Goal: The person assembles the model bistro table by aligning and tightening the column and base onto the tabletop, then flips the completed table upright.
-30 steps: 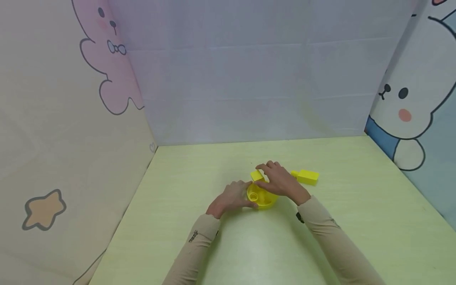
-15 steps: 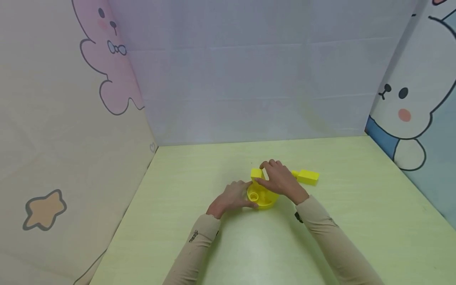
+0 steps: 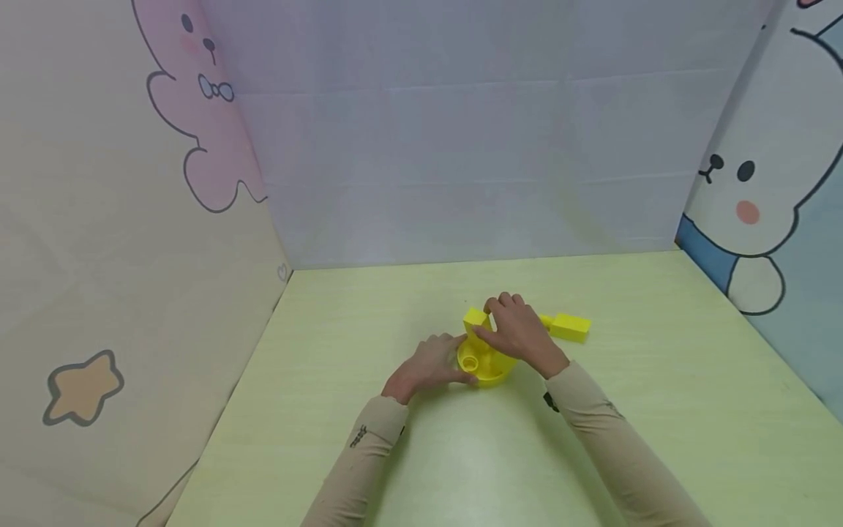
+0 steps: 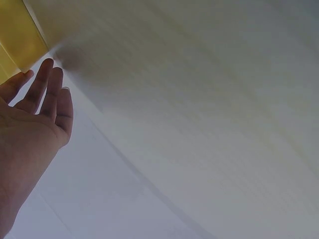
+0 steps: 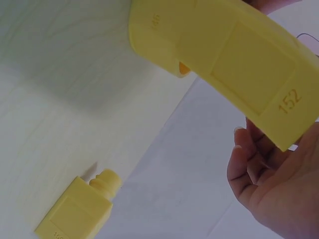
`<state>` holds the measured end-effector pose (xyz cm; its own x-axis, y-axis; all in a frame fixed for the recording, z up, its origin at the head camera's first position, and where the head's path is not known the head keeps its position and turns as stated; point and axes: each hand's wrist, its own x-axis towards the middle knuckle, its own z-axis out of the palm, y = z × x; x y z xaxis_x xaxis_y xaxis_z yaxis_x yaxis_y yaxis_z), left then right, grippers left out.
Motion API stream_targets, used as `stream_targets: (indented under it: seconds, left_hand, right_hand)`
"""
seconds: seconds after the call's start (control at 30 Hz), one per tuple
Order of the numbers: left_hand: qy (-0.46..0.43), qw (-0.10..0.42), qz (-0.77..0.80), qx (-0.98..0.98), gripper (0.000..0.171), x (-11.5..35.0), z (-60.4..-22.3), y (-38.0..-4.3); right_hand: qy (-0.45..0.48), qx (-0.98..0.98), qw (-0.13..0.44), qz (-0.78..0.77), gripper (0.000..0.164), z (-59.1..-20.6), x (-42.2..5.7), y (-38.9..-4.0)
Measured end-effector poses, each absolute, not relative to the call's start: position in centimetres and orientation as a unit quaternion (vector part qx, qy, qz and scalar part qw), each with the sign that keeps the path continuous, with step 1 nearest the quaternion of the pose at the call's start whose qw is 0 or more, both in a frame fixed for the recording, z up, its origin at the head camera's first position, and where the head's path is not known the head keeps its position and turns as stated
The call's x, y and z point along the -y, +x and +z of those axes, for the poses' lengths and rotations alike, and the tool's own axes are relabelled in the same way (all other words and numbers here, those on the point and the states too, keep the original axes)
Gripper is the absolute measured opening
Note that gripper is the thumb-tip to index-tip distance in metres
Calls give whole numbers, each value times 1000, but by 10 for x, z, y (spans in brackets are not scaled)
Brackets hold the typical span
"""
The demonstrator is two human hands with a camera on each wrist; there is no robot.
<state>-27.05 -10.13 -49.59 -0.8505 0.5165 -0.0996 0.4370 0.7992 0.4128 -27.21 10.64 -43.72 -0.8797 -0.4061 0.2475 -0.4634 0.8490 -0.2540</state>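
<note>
In the head view my left hand grips the left side of a round yellow base, thumb at the front and fingers behind. A ring-shaped socket shows inside the base. Above its back part stands a yellow rectangular block, which my right hand holds between thumb and fingers. The right wrist view shows this block marked 152, meeting the round base; the joint between them is hidden. In the left wrist view, a corner of yellow plastic lies beyond my left fingertips.
A second yellow block lies on the pale wooden table, just right of my right hand. Its threaded stud shows in the right wrist view. A plain cloth wall rises behind the table, with cartoon-printed sides.
My right hand has moved slightly right and away from me. The block in it has turned and stands more upright. My left hand and the round base have stayed in place.
</note>
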Motion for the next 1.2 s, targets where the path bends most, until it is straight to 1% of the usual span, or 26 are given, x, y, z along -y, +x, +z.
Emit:
stream_targets:
  seconds: [0.07, 0.2, 0.27, 0.33, 0.47, 0.57, 0.7, 0.87, 1.0, 1.2]
  left_hand:
    - [251, 105, 190, -943, 89, 101, -496, -271]
    - [249, 107, 186, -945, 92, 101, -496, -271]
    - [247, 109, 187, -945, 93, 101, -496, -271]
    - [246, 109, 189, -944, 94, 101, -496, -270]
    - [243, 109, 191, -945, 93, 102, -496, -270]
    - [242, 110, 190, -945, 93, 102, -496, -271]
    - [244, 112, 188, -945, 93, 102, -496, -271]
    - [243, 115, 188, -945, 93, 102, -494, -270]
    - [240, 117, 189, -945, 93, 101, -493, -269]
    - [239, 118, 184, -946, 95, 100, -494, -269]
  right_hand:
    - [222, 959, 97, 149, 43, -437, -106, -272]
    - [211, 961, 100, 148, 52, -437, -107, -271]
    - [217, 959, 96, 155, 57, -437, -108, -271]
    - [233, 954, 92, 162, 59, -438, -109, -272]
    - [251, 949, 82, 169, 50, -438, -110, -273]
    - [230, 956, 77, 166, 44, -437, -111, -274]
    - [197, 964, 76, 162, 46, -438, -113, -274]
    - [197, 963, 71, 168, 50, -437, -115, -274]
    - [198, 963, 73, 168, 46, -436, -116, -273]
    - [195, 962, 98, 165, 44, -438, -115, -271]
